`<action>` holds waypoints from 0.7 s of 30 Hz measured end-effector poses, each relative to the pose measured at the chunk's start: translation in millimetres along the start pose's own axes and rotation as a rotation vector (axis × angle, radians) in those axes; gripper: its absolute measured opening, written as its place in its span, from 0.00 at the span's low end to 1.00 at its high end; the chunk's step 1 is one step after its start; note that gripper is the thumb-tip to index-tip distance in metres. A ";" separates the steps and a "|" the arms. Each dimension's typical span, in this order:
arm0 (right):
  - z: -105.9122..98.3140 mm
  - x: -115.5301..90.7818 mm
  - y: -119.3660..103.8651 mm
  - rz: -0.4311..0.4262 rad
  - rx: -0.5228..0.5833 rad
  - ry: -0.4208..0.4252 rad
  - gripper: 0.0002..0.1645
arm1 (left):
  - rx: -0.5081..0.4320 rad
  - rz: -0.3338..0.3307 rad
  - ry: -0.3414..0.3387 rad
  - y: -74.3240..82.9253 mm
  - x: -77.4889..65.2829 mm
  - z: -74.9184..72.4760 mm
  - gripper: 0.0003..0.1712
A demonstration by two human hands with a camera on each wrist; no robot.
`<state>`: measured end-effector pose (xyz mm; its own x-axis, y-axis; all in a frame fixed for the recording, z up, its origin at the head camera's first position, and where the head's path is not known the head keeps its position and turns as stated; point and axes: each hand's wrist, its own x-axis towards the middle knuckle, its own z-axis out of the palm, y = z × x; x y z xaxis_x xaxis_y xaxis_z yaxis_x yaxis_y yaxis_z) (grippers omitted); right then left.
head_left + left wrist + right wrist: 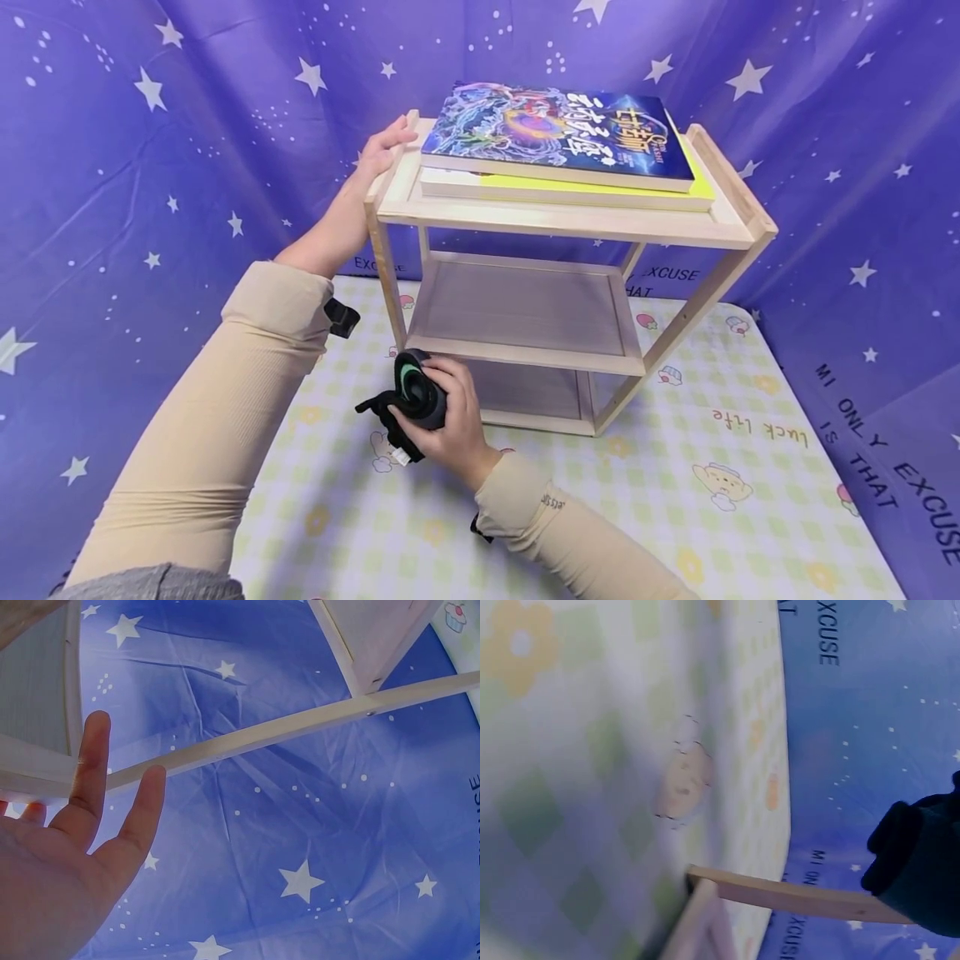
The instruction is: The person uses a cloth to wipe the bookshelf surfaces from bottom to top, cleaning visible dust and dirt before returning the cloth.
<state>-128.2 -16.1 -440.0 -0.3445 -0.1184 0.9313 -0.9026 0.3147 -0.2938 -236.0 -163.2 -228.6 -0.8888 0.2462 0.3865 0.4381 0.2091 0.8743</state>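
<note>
In the head view my left hand (351, 200) rests at the left end of a pale wooden shelf (570, 220), its fingertips over the top rail. The left wrist view shows that hand's fingers (91, 761) mostly straight against the wood. My right hand (459, 429) holds a rolled-up black fabric item (429, 400) with a green strip inside, loose straps and a white tag, its exact kind unclear. This roll is in front of the shelf's lower left part, above the table. At the right edge of the right wrist view, the dark roll (922, 862) shows partly; the hand is hidden there.
Two stacked books lie on the shelf's top board: a blue illustrated one (525, 133) over a yellow one (600, 193). Below are a middle board (525, 304) and a lower board (525, 390). A checked tablecloth (660, 517) lies beneath; a purple starry curtain (225, 108) hangs around.
</note>
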 end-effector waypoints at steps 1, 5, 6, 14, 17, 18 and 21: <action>0.3 -3.3 0.3 0.009 0.014 0.009 0.30 | -0.002 0.000 0.001 -0.1 0.0 0.1 0.29; 1.2 -14.3 1.1 0.092 0.091 0.034 0.31 | 0.006 -0.009 0.003 -0.3 0.3 -0.3 0.29; 1.6 -16.9 1.4 0.122 0.112 0.045 0.32 | 0.013 -0.015 0.002 -0.2 0.4 -0.6 0.29; 3.0 -29.8 -6.0 0.534 0.206 0.068 0.41 | 0.026 -0.030 0.007 -1.6 2.7 -0.9 0.29; 3.4 -31.4 -8.4 0.680 0.222 0.047 0.41 | 0.023 -0.028 0.011 -1.9 2.9 -0.6 0.29; 3.5 -31.5 -9.1 0.731 0.233 0.041 0.41 | 0.024 -0.030 0.013 -1.9 3.1 -0.6 0.29; 4.7 -31.6 -10.3 0.905 0.274 0.028 0.42 | 0.024 -0.032 0.018 -1.0 2.8 -0.2 0.29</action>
<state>-109.3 -20.1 -467.4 -0.9406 0.0860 0.3283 -0.3257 0.0434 -0.9445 -239.0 -162.9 -228.4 -0.9044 0.2220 0.3642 0.4127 0.2393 0.8789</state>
